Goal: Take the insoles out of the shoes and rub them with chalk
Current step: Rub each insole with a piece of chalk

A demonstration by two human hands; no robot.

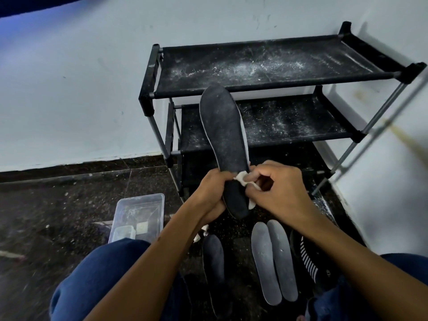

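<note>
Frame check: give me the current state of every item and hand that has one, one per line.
Dark insole: lifted upright, dusted white, gripped near its heel.
Left hand: grips the insole's heel end.
Right hand: pinches the white chalk piece against the insole.
Two grey insoles: side by side on the floor, out of shoes.
Another dark insole: lying on the floor.
Plastic box: open, no lid.
Shoe rack: shelves bare, powder-speckled.
</note>
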